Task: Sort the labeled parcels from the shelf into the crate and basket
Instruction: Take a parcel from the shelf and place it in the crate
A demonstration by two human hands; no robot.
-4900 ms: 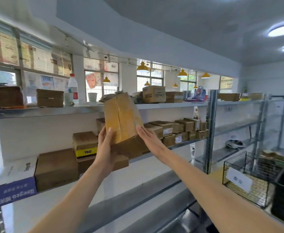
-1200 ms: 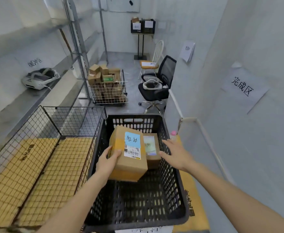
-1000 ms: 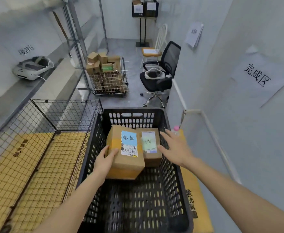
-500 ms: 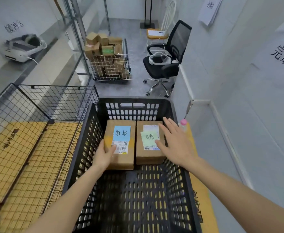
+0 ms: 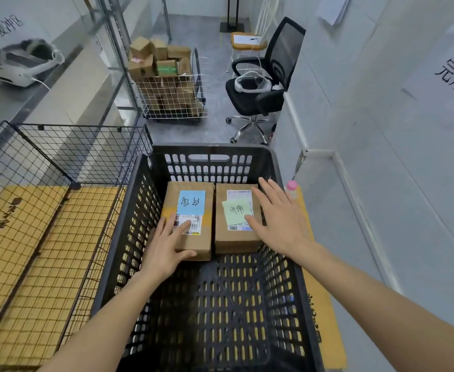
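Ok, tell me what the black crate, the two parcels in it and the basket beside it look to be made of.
Black crate: moulded plastic by the look, matte, with slotted walls and floor.
Blue-note parcel and green-note parcel: brown corrugated cardboard, dull, with paper labels and sticky notes.
Basket: thin black wire mesh, probably coated metal; yellowish cardboard seems to lie under it.

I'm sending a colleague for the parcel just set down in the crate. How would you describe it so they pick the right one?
Go to the black plastic crate beside the wire basket. Two brown parcels lie side by side at its far end. Take the left parcel, under the left hand: it carries a blue note, whereas the right parcel carries a green one.
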